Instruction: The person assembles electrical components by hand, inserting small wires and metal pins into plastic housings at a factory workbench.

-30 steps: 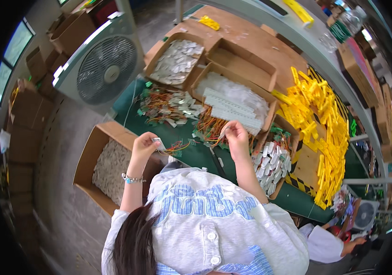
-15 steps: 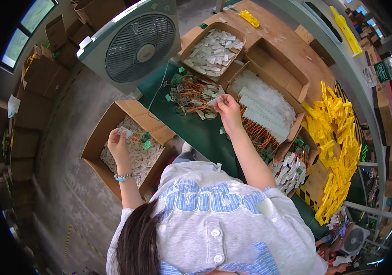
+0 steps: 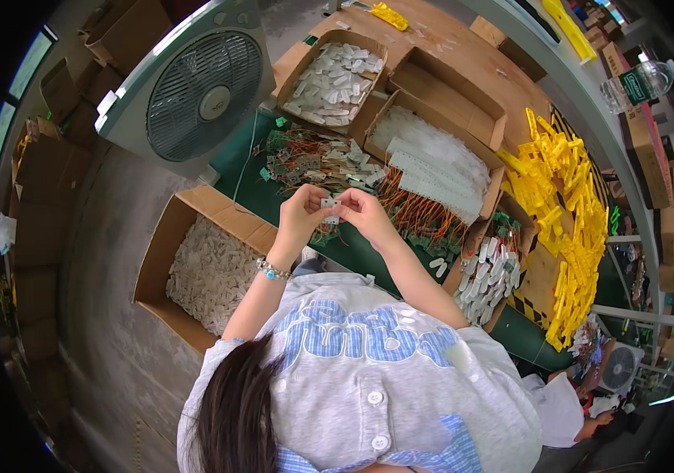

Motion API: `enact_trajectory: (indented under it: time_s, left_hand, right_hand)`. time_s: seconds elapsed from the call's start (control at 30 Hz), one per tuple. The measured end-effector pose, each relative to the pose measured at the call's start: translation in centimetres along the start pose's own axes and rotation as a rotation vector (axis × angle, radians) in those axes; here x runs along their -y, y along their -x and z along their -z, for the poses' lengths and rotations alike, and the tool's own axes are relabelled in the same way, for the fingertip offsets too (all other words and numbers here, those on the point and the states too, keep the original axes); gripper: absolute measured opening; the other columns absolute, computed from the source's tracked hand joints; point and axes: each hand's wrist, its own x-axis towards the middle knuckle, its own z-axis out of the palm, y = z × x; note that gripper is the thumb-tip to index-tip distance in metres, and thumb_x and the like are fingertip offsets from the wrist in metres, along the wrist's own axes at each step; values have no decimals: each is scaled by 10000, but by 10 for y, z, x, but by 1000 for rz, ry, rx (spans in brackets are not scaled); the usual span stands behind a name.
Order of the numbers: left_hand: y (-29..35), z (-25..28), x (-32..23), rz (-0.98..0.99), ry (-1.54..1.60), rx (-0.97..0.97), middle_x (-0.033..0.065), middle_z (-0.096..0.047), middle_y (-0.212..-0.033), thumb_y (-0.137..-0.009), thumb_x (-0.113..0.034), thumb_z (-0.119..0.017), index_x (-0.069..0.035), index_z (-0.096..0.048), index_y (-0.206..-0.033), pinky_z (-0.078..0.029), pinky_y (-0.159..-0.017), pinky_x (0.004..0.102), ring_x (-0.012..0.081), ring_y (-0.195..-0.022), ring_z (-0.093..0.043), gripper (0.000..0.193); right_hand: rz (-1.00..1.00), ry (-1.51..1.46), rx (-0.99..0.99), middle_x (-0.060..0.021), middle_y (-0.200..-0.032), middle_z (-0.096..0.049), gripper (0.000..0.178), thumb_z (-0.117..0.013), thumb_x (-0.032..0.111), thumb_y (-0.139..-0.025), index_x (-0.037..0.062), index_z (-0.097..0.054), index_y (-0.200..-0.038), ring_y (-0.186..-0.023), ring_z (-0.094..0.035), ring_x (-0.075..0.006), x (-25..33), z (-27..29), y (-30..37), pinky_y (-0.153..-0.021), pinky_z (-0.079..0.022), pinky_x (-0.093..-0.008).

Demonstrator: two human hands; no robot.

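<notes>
In front of my chest, both hands meet over the edge of the green table (image 3: 372, 252). My left hand (image 3: 299, 223) pinches the left side of a small white piece with dark holes (image 3: 330, 210). My right hand (image 3: 368, 221) grips the same piece from its right side. Some wire and a bit of green show just below it, partly hidden by the fingers. Just beyond the hands lies a heap of small circuit boards with orange and brown wires (image 3: 297, 158), mixed with white strips.
Left of me stands a cardboard box of white plastic pieces (image 3: 211, 272). A fan (image 3: 207, 98) stands behind it. Further back are a carton of white covers (image 3: 335, 83) and a box with white perforated sheets (image 3: 439, 185). Yellow plastic parts (image 3: 566, 229) are piled at right.
My left hand has come right from above the cardboard box, bringing a white piece with green parts. My right hand has drawn back toward me; the two now meet at one white piece.
</notes>
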Motion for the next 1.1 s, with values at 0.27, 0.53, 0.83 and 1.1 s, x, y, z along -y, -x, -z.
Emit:
enact_trajectory:
  time_s: [0.27, 0.53, 0.83, 1.1]
  left_hand:
    - [-19, -49, -3, 202, 314, 270, -3, -575, -742, -786, -41, -624, -12, -537, -823, -439, -607, 181, 50, -684, -533, 99]
    - [-31, -71, 3, 294, 452, 507, -7, -539, -716, -820, -19, -552, -51, -496, -768, -433, -585, 200, 65, -629, -510, 82]
    - [-15, -118, 43, -125, -52, -41, 15, -465, -595, -792, -36, -591, -17, -460, -721, -358, -481, 240, 82, -535, -423, 150]
    - [-38, -104, -7, 468, 501, 486, -12, -480, -650, -819, -52, -556, -49, -477, -730, -371, -572, 215, 70, -614, -437, 118]
  right_hand:
    - [185, 185, -415, -15, -651, -556, 116, -633, 83, -777, -3, -557, -790, -597, -496, -62, 0, 31, 35, -542, -408, -222]
    - [232, 58, -485, 24, -670, -487, 73, -564, 21, -808, 24, -496, -782, -602, -453, -47, -11, 39, 51, -539, -374, -203]
    - [376, 567, -920, -106, -643, -546, 84, -608, 31, -725, 19, -525, -733, -586, -552, -218, -36, 33, 43, -528, -426, -306]
    - [231, -286, -629, 15, -654, -514, 54, -573, 52, -799, 31, -530, -773, -610, -466, -51, -46, 54, 43, -529, -374, -215]
